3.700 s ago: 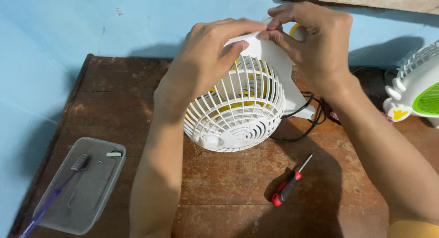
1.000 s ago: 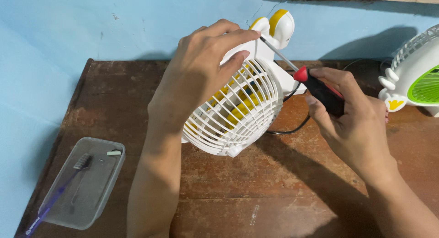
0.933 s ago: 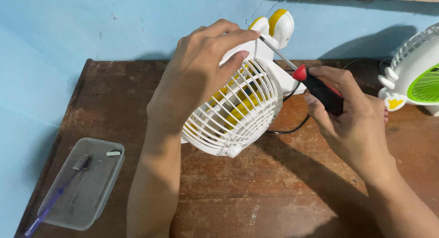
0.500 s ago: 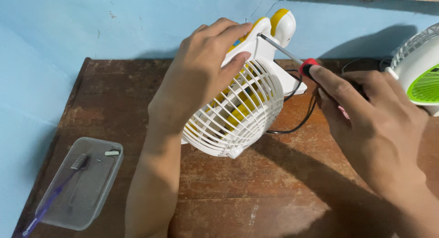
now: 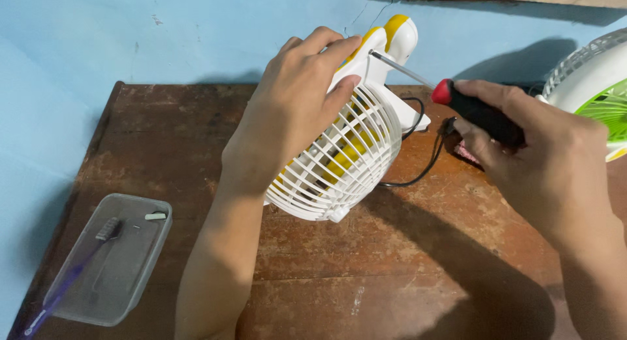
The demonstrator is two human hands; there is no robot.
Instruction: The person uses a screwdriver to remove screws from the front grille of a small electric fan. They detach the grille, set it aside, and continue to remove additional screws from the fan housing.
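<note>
While the left hand (image 5: pixel 294 111) curls its fingers (image 5: pixel 330 43) over the back of a small white fan (image 5: pixel 346 150), gripping it tilted above the table, the right hand (image 5: pixel 542 157) is closed around the black, red-tipped handle of a screwdriver (image 5: pixel 457 98). Its thin metal shaft reaches to the fan's white and yellow rear housing, just beside the left fingertips. A black cord (image 5: pixel 424 163) trails from the fan across the worn wooden table (image 5: pixel 418 275). At the right edge stands a second fan (image 5: pixel 597 85) with green blades. Well apart, at lower left, a clear plastic lid (image 5: pixel 114 261) holds a toothbrush (image 5: pixel 78 275).
</note>
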